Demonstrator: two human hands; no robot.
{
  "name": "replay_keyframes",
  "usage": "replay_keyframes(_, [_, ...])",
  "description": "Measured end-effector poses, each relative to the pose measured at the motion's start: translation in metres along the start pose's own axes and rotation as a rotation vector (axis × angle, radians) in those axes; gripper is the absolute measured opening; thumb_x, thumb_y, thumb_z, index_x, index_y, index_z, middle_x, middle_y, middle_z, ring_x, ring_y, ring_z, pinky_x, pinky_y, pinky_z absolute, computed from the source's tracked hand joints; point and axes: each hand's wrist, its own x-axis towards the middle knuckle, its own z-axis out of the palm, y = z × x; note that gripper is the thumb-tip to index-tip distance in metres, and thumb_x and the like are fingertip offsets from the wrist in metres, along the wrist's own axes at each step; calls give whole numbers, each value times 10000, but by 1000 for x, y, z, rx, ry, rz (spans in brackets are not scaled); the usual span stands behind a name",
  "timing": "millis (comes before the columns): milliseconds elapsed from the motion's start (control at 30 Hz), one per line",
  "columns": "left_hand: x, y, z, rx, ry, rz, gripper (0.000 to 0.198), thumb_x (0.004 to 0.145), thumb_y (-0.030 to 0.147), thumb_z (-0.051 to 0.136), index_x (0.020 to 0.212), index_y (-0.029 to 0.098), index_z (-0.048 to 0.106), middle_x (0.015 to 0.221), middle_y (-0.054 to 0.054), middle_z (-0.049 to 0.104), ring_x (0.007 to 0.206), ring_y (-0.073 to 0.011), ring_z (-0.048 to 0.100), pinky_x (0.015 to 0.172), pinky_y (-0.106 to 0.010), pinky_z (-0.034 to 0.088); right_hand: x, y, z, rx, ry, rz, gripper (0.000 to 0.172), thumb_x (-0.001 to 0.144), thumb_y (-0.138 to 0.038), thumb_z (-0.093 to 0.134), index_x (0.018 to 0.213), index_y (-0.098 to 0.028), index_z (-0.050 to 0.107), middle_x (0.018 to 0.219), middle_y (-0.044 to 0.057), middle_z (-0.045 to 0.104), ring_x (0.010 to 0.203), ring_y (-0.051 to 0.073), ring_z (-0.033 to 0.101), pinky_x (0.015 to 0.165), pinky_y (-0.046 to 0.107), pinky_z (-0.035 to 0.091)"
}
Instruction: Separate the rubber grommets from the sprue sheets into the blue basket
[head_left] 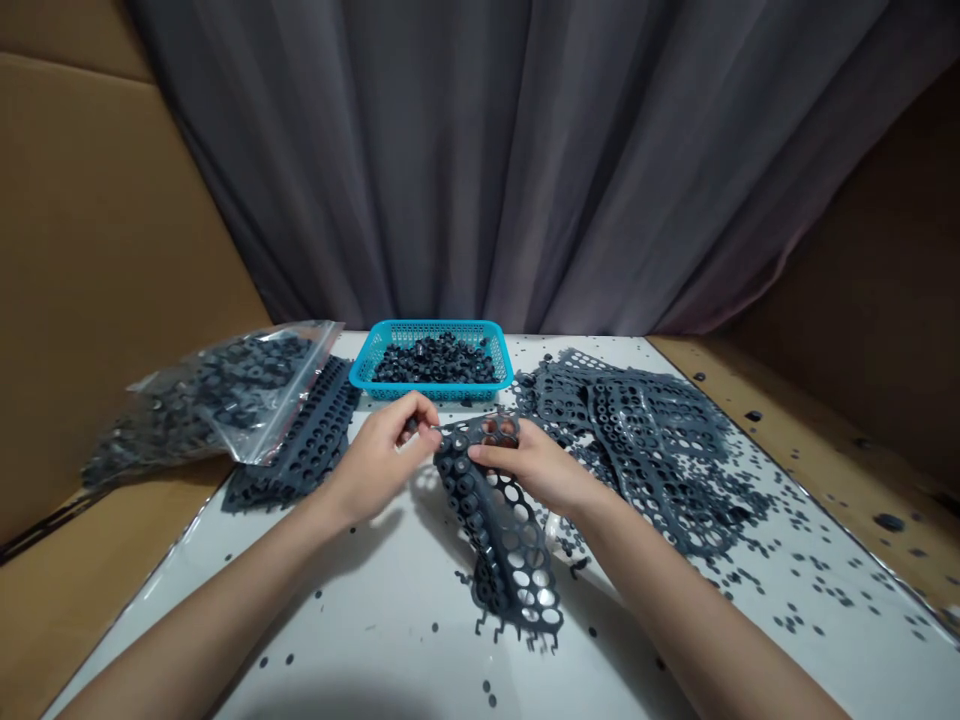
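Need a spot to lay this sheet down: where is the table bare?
Barest: the white table near the front edge, between the forearms and left of the held rubber sheet. Crowded: emptied sheets and loose scraps at right; blue basket, full sheets and plastic bag behind.

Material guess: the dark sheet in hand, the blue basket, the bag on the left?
Dark sheet: looks like matte grey rubber, since it droops and bends from the right hand. Blue basket: rigid perforated plastic, probably. Bag: clear glossy plastic film, wrinkled and see-through.
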Motion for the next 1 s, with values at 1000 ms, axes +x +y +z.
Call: replay_keyframes(1000, [-2, -18, 21, -571, -378, -71, 413, 828, 476, 487, 584, 160, 384, 558, 51, 322, 521, -74, 297, 487, -201, 253, -1, 23, 9, 441, -194, 200, 281, 543, -328, 739, 649, -117, 587, 544, -9, 600, 471, 87, 505, 477, 206, 379])
